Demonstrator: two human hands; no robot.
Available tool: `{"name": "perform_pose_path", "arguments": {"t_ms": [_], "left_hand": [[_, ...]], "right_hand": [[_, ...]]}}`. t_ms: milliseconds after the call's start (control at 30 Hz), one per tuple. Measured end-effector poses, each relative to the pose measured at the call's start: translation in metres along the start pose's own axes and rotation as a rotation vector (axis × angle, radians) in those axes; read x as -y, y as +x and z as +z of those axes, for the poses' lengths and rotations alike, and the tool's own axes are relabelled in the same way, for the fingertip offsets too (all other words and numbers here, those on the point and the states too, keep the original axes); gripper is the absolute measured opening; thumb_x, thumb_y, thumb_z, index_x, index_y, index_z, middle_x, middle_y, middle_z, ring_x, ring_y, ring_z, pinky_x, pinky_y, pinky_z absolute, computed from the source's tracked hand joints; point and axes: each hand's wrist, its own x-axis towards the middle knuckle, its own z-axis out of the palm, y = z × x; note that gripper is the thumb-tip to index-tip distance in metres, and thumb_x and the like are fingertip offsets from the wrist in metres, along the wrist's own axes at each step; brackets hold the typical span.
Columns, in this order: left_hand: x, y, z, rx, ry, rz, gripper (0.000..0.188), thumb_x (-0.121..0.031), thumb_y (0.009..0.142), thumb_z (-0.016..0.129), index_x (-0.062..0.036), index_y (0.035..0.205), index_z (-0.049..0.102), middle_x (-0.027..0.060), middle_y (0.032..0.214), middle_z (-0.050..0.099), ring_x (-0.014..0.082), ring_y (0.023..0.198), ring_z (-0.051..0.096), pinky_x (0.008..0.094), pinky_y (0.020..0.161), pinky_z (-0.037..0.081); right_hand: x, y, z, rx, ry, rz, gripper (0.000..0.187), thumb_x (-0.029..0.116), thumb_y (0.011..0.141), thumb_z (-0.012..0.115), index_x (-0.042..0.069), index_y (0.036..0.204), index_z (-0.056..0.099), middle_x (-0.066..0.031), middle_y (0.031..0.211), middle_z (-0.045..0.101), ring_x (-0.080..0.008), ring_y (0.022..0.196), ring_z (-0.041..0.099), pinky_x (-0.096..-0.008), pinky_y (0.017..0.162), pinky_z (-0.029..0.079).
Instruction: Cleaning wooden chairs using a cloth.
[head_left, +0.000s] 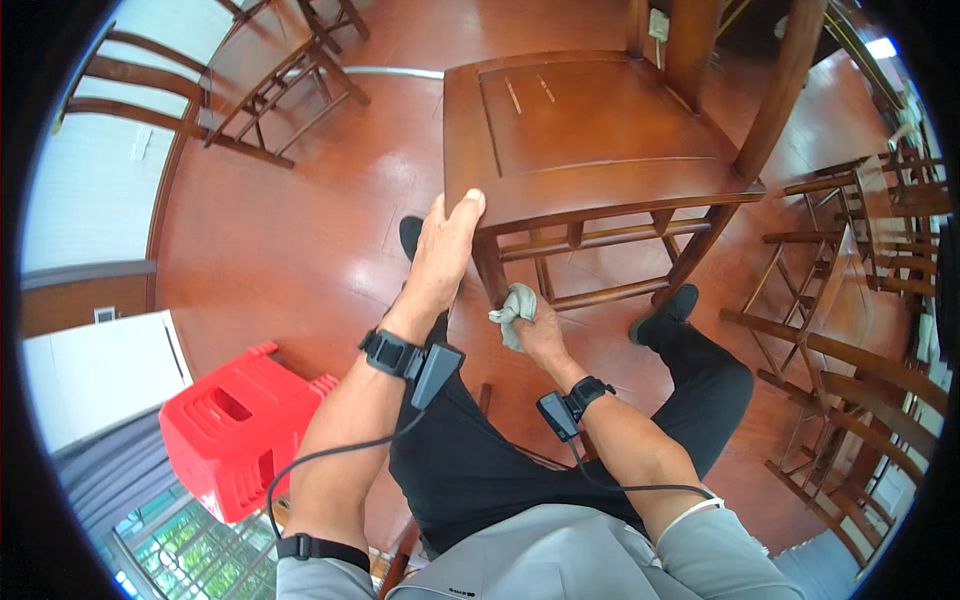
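Note:
A brown wooden chair (620, 110) with a flat panelled seat stands before me, its backrest at the far right. My left hand (447, 245) grips the near left corner of the seat, the thumb lying along the edge; its other fingers are mostly hidden. Lower down, my right hand (543, 335) holds a crumpled pale grey cloth (517, 305) against the chair's near left leg. The fingers of that hand are partly covered by the cloth. Two light narrow marks show on the seat panel.
A red plastic stool (235, 420) is at my left. More wooden chairs stand at the far left (150, 85) and along the right (850, 360). My feet are on the reddish floor (290, 220) near the chair. Cabled devices are strapped to both wrists.

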Motion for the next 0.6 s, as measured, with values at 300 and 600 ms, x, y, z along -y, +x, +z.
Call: {"name": "perform_pose_path", "arguments": {"t_ms": [300, 600], "left_hand": [[-0.002, -0.002, 0.005, -0.052, 0.112, 0.008, 0.062, -0.040, 0.098, 0.056, 0.0101, 0.133, 0.051, 0.0221, 0.129, 0.061, 0.0288, 0.121, 0.054, 0.0384, 0.106, 0.040], [-0.007, 0.000, 0.006, -0.082, -0.014, -0.069, 0.052, -0.035, 0.099, 0.056, 0.0066, 0.130, 0.054, 0.0137, 0.121, 0.063, 0.0205, 0.113, 0.054, 0.0345, 0.102, 0.041]], "right_hand": [[-0.030, -0.043, 0.005, 0.087, 0.061, 0.070, 0.039, -0.009, 0.084, 0.055, 0.005, 0.120, 0.063, -0.0077, 0.102, 0.071, -0.0200, 0.094, 0.069, -0.0343, 0.083, 0.057], [-0.032, -0.031, 0.031, 0.007, 0.482, 0.582, 0.030, -0.003, 0.091, 0.062, -0.007, 0.120, 0.059, -0.0130, 0.103, 0.070, -0.0247, 0.092, 0.071, -0.0376, 0.076, 0.061]]}}
